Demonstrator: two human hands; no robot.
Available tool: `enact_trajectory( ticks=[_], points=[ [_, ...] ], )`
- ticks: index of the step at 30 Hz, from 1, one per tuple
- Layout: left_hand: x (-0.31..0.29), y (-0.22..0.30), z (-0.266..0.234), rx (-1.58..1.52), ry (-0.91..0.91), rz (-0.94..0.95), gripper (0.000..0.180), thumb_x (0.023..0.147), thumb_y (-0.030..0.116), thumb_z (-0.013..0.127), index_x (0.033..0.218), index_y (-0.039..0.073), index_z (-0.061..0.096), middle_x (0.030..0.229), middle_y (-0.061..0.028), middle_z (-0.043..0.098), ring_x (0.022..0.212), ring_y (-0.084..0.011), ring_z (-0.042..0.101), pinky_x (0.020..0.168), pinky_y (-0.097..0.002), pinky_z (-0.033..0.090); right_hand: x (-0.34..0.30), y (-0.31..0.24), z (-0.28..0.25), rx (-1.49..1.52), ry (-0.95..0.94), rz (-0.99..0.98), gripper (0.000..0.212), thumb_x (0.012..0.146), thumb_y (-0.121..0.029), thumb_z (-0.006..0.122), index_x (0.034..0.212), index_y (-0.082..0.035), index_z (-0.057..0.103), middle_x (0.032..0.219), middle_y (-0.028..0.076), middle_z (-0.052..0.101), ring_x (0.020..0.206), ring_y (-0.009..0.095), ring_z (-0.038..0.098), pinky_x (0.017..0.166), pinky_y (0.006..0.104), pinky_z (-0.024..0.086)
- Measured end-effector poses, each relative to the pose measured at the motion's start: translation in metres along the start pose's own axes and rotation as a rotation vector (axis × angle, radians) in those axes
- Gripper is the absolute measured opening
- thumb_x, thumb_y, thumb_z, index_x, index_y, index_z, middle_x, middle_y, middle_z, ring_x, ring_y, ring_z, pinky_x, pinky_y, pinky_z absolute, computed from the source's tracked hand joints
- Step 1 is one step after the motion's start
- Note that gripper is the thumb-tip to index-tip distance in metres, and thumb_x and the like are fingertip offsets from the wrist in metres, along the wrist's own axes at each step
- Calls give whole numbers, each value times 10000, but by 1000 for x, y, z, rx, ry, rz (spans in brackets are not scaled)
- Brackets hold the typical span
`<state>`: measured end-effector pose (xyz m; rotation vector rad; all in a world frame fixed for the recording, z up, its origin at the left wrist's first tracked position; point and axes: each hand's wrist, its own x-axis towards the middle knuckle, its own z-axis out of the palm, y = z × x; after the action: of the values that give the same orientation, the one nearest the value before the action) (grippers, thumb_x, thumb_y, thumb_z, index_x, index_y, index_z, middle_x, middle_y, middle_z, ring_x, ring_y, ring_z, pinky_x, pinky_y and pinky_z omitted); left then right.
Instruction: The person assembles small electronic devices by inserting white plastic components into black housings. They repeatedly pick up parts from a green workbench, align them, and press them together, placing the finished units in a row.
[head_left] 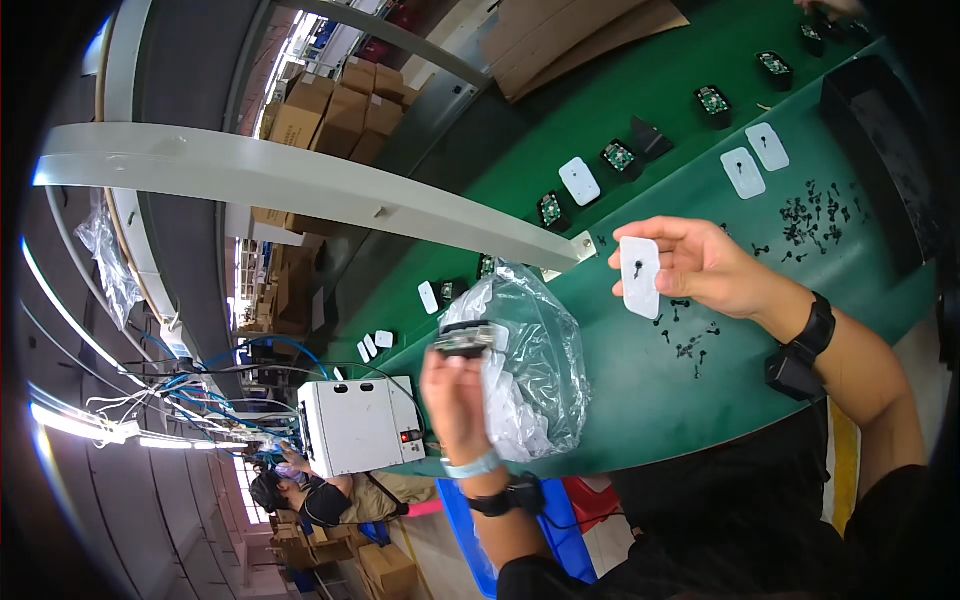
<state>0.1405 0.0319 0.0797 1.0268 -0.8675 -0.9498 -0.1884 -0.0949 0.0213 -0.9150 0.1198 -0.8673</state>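
Observation:
In my right hand (715, 268) is a white rounded plate (640, 295), pinched between thumb and fingers, with a small black part on its face. My left hand (458, 405) is raised over the bench beside a clear plastic bag (548, 370), its fingers closed on a small black case (465, 341) that looks blurred. White pieces show through the bag. Loose small black parts (688, 347) lie below my right hand, and a larger heap of the same parts (815, 215) spreads farther right. Two white plates (742, 173), each bearing a black part, rest near that heap.
Several black cases with green circuit boards (713, 103) line the green belt (640, 75). A metal post (330, 185) crosses to the bench. A white machine (360, 425) stands at left, a black tray (880, 150) at right. Another person (325, 497) is at lower left; a hand (835, 8) shows at upper right.

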Motion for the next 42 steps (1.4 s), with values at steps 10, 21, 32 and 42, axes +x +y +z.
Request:
enact_trajectory(
  ticks=[10,21,32,42],
  points=[
    [-16,-19,144,419,-219,-168,477,832,-79,650,1299,-82,550,1210,-126,620,1136,-197,603,987,-329,482,-5,3,6,-127,-7,27,528,845,-71,765,1320,15,550,1235,86,610,1100,168,600,908,327,533],
    [-12,-33,157,555,-282,-127,438,855,-79,656,1285,-82,574,1168,-89,618,1101,-170,602,973,-306,471,-7,0,1,-228,5,6,485,848,5,737,1294,58,554,1192,119,612,1074,164,609,872,304,577],
    [-23,-74,141,137,-99,-42,390,889,-57,658,1258,-70,533,1174,-164,636,1087,-186,622,942,-317,501,-5,4,5,-364,116,-38,487,801,37,769,1257,50,599,1138,116,626,971,154,642,817,278,590],
    [-40,-76,181,371,30,3,423,954,7,603,1343,-98,475,1194,-166,627,1072,-189,625,916,-287,508,-13,23,12,-937,259,-484,482,748,-58,805,1188,50,641,1089,157,655,902,247,677,770,331,571]
  ],
)
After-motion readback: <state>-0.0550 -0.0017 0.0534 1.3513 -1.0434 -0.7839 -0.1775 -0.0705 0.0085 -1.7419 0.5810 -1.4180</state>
